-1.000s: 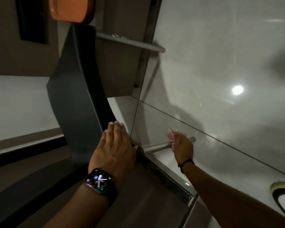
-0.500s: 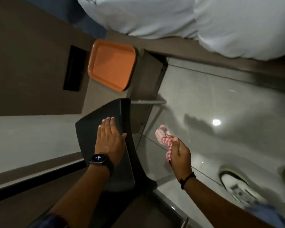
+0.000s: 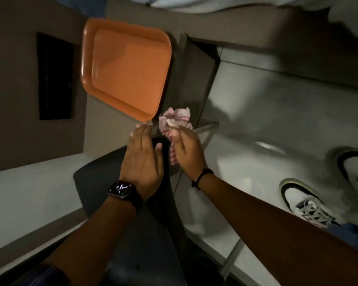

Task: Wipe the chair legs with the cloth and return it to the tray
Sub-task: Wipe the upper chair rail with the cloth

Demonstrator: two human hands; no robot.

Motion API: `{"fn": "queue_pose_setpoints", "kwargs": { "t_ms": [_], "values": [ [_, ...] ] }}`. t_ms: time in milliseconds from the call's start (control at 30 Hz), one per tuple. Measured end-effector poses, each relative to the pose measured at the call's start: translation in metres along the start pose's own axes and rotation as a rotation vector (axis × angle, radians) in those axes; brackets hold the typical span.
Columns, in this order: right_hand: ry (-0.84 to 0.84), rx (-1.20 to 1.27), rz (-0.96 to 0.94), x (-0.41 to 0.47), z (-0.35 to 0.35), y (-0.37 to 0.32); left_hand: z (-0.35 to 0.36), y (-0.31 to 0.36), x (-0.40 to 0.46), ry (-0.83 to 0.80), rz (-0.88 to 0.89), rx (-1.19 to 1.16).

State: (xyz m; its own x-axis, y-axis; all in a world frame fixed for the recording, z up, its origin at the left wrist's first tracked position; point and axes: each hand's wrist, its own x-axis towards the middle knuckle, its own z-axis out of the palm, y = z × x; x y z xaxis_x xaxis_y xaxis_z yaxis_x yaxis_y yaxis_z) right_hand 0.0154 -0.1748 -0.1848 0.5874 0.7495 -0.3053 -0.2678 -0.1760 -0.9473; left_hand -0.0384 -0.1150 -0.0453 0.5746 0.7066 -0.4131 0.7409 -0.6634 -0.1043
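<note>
An empty orange tray lies on a brown desk surface at upper centre. My right hand is shut on a crumpled red-and-white striped cloth, held just off the tray's near right corner. My left hand, with a watch on the wrist, rests flat with fingers apart on the top edge of the dark chair back. A metal chair leg shows to the right of the cloth. The chair's other legs are hidden.
A black rectangular panel sits left of the tray. Glossy pale floor tiles spread to the right, with white sneakers on them. White bedding runs along the top edge.
The view rose from floor level. My right hand left the chair leg and carried the cloth up to the tray's corner. My left hand stayed on the chair back.
</note>
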Motion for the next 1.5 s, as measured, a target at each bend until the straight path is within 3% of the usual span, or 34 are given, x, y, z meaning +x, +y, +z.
{"fn": "queue_pose_setpoints", "kwargs": {
  "t_ms": [133, 233, 300, 500, 633, 700, 800, 900, 1000, 1133, 1267, 1333, 1400, 1500],
  "values": [
    [-0.102, -0.151, 0.064, 0.01, 0.017, 0.052, 0.009, -0.005, 0.001, 0.003, 0.006, -0.053],
    [-0.062, 0.003, 0.393, 0.046, 0.002, 0.081, 0.012, -0.006, 0.001, -0.004, 0.005, -0.053],
    [-0.044, 0.091, 0.505, 0.057, -0.001, 0.079, 0.012, -0.006, 0.0, -0.004, -0.013, -0.069],
    [-0.056, -0.019, 0.198, -0.008, 0.008, 0.017, 0.009, 0.007, 0.001, 0.014, -0.099, -0.135],
    [-0.155, -0.147, 0.002, -0.01, 0.011, 0.017, 0.01, 0.013, 0.002, 0.028, -0.134, -0.146],
    [-0.211, -0.168, 0.061, 0.002, 0.009, 0.038, 0.011, 0.011, 0.002, 0.033, -0.129, -0.13],
    [-0.189, -0.089, 0.31, 0.04, -0.006, 0.079, 0.015, 0.007, 0.001, 0.045, -0.136, -0.124],
    [-0.281, -0.023, 0.505, 0.071, -0.021, 0.1, 0.017, 0.009, 0.002, 0.068, -0.147, -0.119],
    [-0.218, 0.126, 0.485, 0.053, -0.018, 0.08, 0.017, 0.012, 0.002, 0.065, -0.156, -0.122],
    [-0.12, -0.066, 0.18, -0.018, -0.005, 0.031, 0.012, 0.016, 0.001, 0.056, -0.145, -0.164],
    [-0.167, -0.131, -0.059, -0.021, 0.013, 0.029, 0.014, 0.015, 0.002, 0.059, -0.137, -0.173],
    [-0.122, -0.116, -0.006, -0.006, 0.017, 0.048, 0.015, 0.013, 0.001, 0.072, -0.129, -0.163],
    [-0.04, -0.023, 0.167, 0.02, 0.014, 0.077, 0.017, 0.01, 0.001, 0.089, -0.123, -0.158],
    [-0.102, -0.073, 0.359, 0.062, -0.006, 0.118, 0.021, 0.008, 0.001, 0.118, -0.107, -0.146]
  ]
}}
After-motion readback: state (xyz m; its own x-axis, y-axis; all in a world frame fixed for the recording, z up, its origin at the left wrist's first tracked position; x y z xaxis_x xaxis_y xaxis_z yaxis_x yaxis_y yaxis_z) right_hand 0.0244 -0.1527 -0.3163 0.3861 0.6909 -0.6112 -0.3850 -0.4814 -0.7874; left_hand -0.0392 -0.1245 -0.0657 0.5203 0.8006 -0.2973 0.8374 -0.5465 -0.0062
